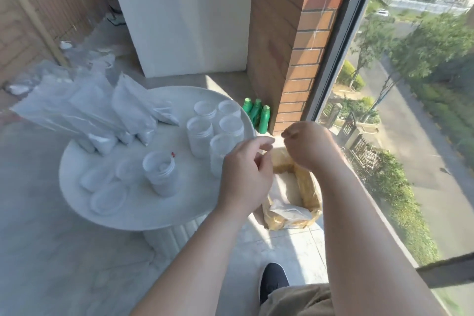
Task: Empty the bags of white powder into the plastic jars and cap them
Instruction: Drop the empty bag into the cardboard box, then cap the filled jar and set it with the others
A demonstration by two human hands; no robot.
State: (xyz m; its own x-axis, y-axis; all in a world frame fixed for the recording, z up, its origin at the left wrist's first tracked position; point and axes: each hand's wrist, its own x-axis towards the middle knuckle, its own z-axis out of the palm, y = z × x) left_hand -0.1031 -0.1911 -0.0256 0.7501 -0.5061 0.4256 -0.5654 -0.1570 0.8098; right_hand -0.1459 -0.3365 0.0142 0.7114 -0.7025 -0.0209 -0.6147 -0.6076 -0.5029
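Observation:
Several bags of white powder [84, 108] lean together at the back left of a round white table [179, 208]. An uncapped plastic jar [160, 174] near the front holds white powder. Several more uncapped clear jars [200, 138] stand in a cluster at the table's right side. Loose clear lids [109, 197] lie at the front left. My left hand [246, 174] hovers over the table's right edge, fingers loosely curled, nothing in it. My right hand [307, 146] hangs above the bin beside the table, fingers curled downward, with nothing visible in them.
A bin with a yellow liner [307, 187] stands on the floor right of the table, with emptied bags [287, 210] inside. Three green bottles [257, 113] stand by the brick pillar. A floor-length window [384, 110] runs along the right. My shoe [273, 279] is below.

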